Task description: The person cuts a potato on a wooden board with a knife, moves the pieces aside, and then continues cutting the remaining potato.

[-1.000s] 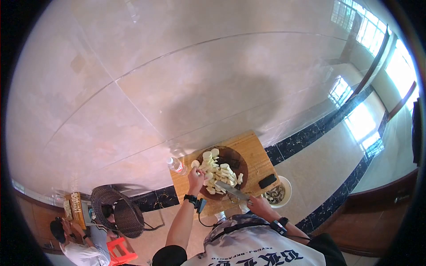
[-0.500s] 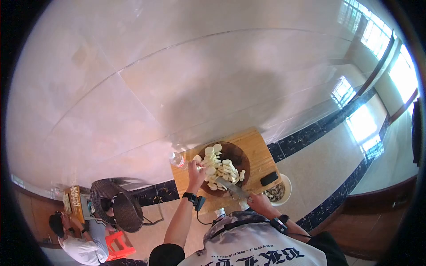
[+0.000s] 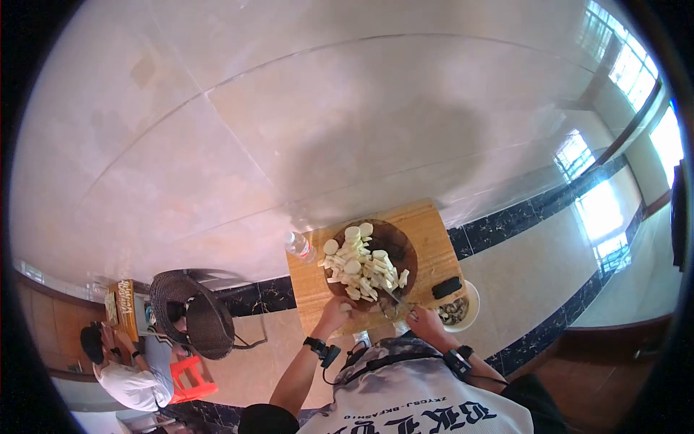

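White vegetable slices and sticks (image 3: pixel 365 264) lie heaped on a round, dark wooden chopping board (image 3: pixel 400 242). My right hand (image 3: pixel 426 322) grips a knife (image 3: pixel 392 307) by its handle, and the blade points up and left at the board's near edge, partly over the pile. At the lower left rim of the board is my left hand (image 3: pixel 335 315), its fingers closed on a pale round slice (image 3: pixel 345 307). The board rests on a wooden table (image 3: pixel 434 242).
A clear bottle (image 3: pixel 301 247) stands at the table's left, and a black oblong object (image 3: pixel 447 288) lies at its right. A white bucket (image 3: pixel 471 307) with greyish pieces is beside the table. Left are a dark woven basket (image 3: pixel 210 329), a red stool (image 3: pixel 191 380) and a seated person (image 3: pixel 137 376).
My left hand has drawn back from the pile's left side to the board's near edge. The knife has shifted slightly right, with its blade turned more edge-on. The whole view has shifted a little.
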`<state>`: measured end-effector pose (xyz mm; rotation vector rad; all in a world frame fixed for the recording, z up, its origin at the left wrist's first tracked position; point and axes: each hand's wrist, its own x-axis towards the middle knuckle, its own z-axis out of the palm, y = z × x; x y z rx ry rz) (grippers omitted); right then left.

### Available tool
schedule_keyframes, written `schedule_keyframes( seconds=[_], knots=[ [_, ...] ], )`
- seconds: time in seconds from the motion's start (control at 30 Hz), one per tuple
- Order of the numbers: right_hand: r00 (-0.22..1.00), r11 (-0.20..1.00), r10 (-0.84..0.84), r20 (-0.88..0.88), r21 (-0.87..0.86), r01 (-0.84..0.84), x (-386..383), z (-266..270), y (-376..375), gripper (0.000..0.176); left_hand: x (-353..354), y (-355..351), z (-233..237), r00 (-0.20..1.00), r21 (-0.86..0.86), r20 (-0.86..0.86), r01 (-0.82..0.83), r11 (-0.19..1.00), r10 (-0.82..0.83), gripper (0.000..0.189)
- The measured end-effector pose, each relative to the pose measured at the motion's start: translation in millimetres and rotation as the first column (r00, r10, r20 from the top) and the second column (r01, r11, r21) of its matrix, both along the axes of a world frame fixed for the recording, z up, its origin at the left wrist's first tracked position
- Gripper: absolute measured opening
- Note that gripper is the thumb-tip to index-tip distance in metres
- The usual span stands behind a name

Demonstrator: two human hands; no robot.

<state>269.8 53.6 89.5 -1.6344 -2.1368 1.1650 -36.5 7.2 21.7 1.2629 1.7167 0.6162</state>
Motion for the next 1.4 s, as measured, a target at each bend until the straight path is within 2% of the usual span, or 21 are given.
schedule_keyframes(
  seconds=[0.1,0.2,0.23,0.33,0.43,0.53,0.67,0.73,0.83,0.93,1.03,1.13,1.4],
  knots=[
    [0.990,0.997,0.082,-0.112,0.016,-0.080,-3,-1,0,0.031,-2,-14,-9,0.941,-0.094,0.261,-0.196,0.976,0.214,0.022],
    [0.956,0.977,0.214,-0.201,0.026,-0.213,-6,4,4,0.033,-18,-23,-19,0.882,-0.206,0.259,-0.347,0.915,0.393,0.025],
    [0.938,0.964,0.262,-0.227,0.026,-0.263,-10,6,4,0.034,-23,-26,-26,0.871,-0.197,0.270,-0.367,0.909,0.410,0.025],
    [0.906,0.902,0.410,-0.109,-0.100,-0.420,-24,-35,8,0.033,-43,-39,-31,0.837,-0.193,0.265,-0.441,0.876,0.479,0.026],
    [0.822,0.820,0.567,-0.050,-0.063,-0.569,-36,-41,18,0.035,-40,-46,-19,0.826,-0.230,0.251,-0.455,0.860,0.504,0.026],
    [0.610,0.598,0.780,0.140,0.124,-0.792,-51,-60,28,0.037,-40,-58,-17,0.837,-0.210,0.270,-0.431,0.878,0.476,0.027],
    [0.817,0.818,0.574,-0.055,-0.004,-0.575,-58,-34,39,0.035,-41,-71,-18,0.846,-0.161,0.262,-0.436,0.885,0.464,0.025],
    [0.871,0.878,0.477,-0.120,0.032,-0.477,-61,-35,41,0.025,-40,-71,-6,0.843,-0.164,0.248,-0.450,0.878,0.478,0.025],
    [0.883,0.881,0.470,-0.002,-0.060,-0.470,-60,-43,54,0.042,-43,-71,1,0.847,-0.171,0.225,-0.452,0.875,0.481,0.025],
    [0.914,0.912,0.404,-0.022,-0.064,-0.405,-57,-48,57,0.044,-44,-69,-5,0.851,-0.153,0.239,-0.442,0.884,0.467,0.025],
    [0.907,0.905,0.420,-0.022,-0.059,-0.421,-55,-45,60,0.045,-44,-64,-4,0.870,-0.114,0.225,-0.423,0.899,0.438,0.026],
    [0.896,0.897,0.441,0.053,-0.038,-0.439,-55,-57,64,0.046,-40,-56,2,0.883,-0.106,0.200,-0.411,0.905,0.425,0.026],
    [0.889,0.889,0.457,-0.013,0.039,-0.456,-51,-52,72,0.039,-32,-44,2,0.890,-0.048,0.220,-0.398,0.916,0.399,0.024]
  ],
)
